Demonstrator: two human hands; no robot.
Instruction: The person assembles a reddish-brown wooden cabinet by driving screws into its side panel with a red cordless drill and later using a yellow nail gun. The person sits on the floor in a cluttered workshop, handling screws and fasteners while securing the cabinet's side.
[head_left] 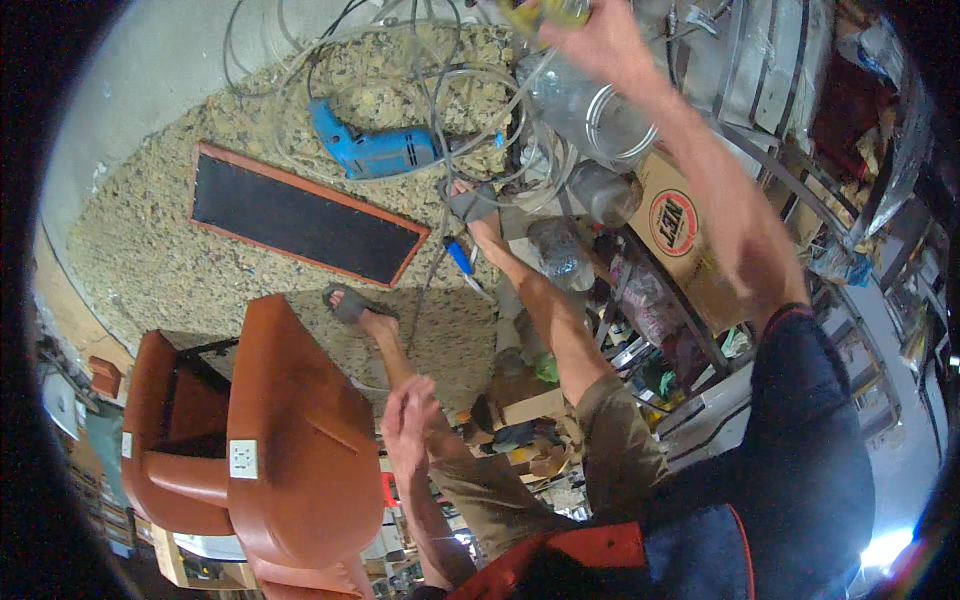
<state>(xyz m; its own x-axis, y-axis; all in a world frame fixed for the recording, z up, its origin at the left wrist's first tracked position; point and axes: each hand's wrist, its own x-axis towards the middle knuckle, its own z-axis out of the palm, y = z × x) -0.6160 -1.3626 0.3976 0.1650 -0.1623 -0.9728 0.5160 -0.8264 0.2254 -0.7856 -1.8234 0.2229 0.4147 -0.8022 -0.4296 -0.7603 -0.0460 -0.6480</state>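
My right hand [592, 42] is stretched out to the far top of the view. It is closed on a yellowish object [540, 12] that the frame edge partly cuts off. Just below it lie clear plastic jars [590, 115] and tangled hoses and cables [470, 90]. My left hand [410, 422] hovers, blurred, over my left knee beside a brown leather chair [290, 440]; its fingers are loosely spread and nothing shows in it. My feet in grey sandals [350, 302] rest on the speckled floor.
A blue power drill [372, 150] lies on the floor among the cables. A black mat with an orange border [300, 215] lies left of it. A cardboard box [680, 230] and cluttered metal racks [800, 150] stand at the right.
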